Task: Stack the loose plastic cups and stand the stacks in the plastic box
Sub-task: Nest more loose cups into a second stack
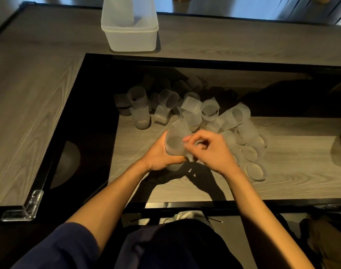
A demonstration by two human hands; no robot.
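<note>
1. Wood-grain bench (35, 105) wraps around a sunken lower shelf (282, 171) framed in black; everything to be handled lies on these two levels.
2. Translucent plastic box (130, 38) stands on the bench at the far edge, well apart from the hands. One tall frosted stack (120, 11) already stands upright inside it, toward its left side.
3. Frosted loose cups (191, 109) lie heaped on the lower shelf, most on their sides, a few upright at the left of the heap and several mouth-up at the right. They lie just beyond and beside the hands.
4. Left hand (160, 155) is clamped around a short stack in hand (174, 144), its open mouth tilted toward the camera.
5. Right hand (210, 150) has its fingertips pinched together at the rim of that stack. Whether they hold another cup is hard to tell, as the plastic is see-through and the fingers overlap it.
6. By my reading, the step in hand is nesting a cup into the held stack, with the task at an early to middle stage, since many cups are loose.
7. Next move calls for seating the cup squarely, then reaching the right hand to the heap for another while the left steadies the stack.
8. No brand, label or writing can be read anywhere.
</note>
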